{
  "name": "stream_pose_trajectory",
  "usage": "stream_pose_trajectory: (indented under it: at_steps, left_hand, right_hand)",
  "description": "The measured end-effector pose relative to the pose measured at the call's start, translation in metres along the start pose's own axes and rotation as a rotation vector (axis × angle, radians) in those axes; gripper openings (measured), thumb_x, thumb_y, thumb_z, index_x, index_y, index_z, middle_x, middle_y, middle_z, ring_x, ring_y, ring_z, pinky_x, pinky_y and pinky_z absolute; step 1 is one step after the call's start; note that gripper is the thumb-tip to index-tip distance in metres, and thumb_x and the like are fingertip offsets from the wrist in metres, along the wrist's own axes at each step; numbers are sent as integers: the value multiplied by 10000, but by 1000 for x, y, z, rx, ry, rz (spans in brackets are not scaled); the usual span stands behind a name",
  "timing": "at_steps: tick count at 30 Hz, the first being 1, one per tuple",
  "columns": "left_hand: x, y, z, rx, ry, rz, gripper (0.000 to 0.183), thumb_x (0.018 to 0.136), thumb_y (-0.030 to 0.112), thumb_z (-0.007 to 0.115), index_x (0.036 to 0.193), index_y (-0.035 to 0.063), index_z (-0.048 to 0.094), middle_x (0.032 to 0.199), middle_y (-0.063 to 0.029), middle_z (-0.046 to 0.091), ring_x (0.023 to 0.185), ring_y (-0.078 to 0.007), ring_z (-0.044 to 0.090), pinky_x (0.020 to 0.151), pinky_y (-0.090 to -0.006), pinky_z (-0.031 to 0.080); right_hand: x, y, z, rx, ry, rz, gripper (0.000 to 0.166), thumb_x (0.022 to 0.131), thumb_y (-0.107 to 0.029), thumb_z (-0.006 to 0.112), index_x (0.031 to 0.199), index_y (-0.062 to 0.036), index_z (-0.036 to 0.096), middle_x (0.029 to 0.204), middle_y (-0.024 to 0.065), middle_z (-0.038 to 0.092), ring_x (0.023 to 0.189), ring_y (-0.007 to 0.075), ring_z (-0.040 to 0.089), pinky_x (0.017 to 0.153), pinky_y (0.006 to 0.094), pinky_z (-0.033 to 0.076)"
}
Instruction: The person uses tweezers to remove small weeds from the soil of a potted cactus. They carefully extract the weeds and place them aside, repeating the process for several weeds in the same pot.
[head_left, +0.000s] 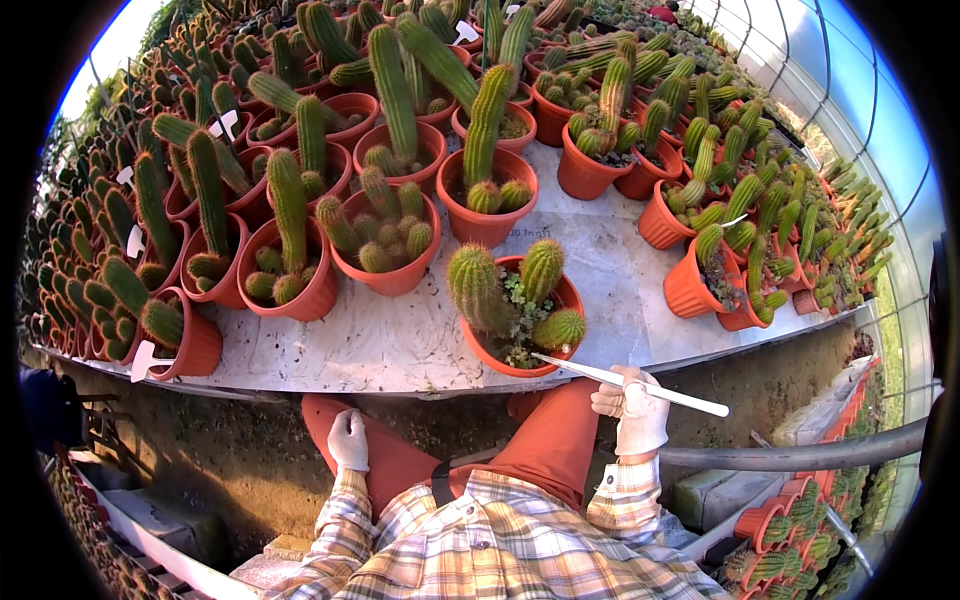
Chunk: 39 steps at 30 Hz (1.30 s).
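In a white glove, my right hand (642, 414) grips long pale tweezers (634, 382). Their tip reaches into the front of a terracotta-coloured pot (573, 294) near the edge of the bench. Inside that pot stand a thick ribbed cactus (477, 291) and two smaller ones. Low leafy weeds (517, 294) grow between the stems. Whether the tweezers' tip pinches anything is too small to tell. My left hand (349, 441), also gloved, rests curled on my thigh with nothing visible in it.
The pale bench top (360, 352) carries rows of potted cacti to the left, behind and right. White T-shaped plant labels (147, 361) stick out of some pots. A grey pipe (795, 454) runs at lower right, near concrete blocks (724, 495) and more potted cacti (795, 525).
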<state>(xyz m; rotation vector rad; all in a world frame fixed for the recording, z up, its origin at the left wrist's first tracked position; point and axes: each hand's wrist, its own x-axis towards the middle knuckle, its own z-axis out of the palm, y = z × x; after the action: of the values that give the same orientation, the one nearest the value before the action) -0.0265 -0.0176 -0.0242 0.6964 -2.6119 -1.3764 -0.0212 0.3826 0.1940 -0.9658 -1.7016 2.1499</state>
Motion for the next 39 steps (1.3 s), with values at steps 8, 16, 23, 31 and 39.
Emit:
stream_pose_trajectory:
  at_steps: [8, 16, 23, 31, 39]
  left_hand:
    - [-1, -2, 1, 1, 7, 15, 208, 858, 203, 566, 943, 31, 646, 830, -145, 665, 756, -254, 641, 696, -328, 488]
    - [-6, 6, -5, 47, 16, 48, 199, 854, 205, 570, 931, 38, 646, 809, -142, 661, 739, -257, 639, 685, -333, 488]
    - [-9, 17, -5, 77, 22, 99, 202, 856, 210, 566, 929, 39, 647, 813, -148, 659, 750, -264, 639, 689, -332, 487]
    - [-7, 8, -5, 90, 12, 58, 215, 861, 225, 561, 933, 40, 646, 807, -147, 657, 739, -263, 636, 683, -332, 486]
    - [-8, 10, -2, 85, 14, 73, 215, 862, 225, 564, 933, 39, 646, 797, -148, 655, 735, -262, 636, 677, -337, 487]
  right_hand:
    - [28, 61, -32, 395, -37, 141, 311, 914, -272, 503, 998, 24, 548, 743, 134, 632, 591, 228, 643, 524, 301, 561]
    - [34, 86, -44, 673, -268, 293, 315, 919, -267, 491, 981, 37, 547, 691, 103, 579, 546, 186, 571, 465, 277, 498]
    - [-15, 62, -32, -109, -550, 286, 392, 908, -298, 547, 1021, 77, 565, 759, 149, 649, 624, 224, 658, 562, 337, 567]
    - [-22, 12, -45, 108, -310, -108, 463, 919, -368, 504, 1078, 67, 529, 775, 159, 646, 627, 218, 652, 565, 322, 562]
    - [8, -4, -50, 14, -191, -15, 443, 920, -361, 498, 1061, 57, 537, 762, 139, 636, 601, 209, 646, 549, 309, 557]
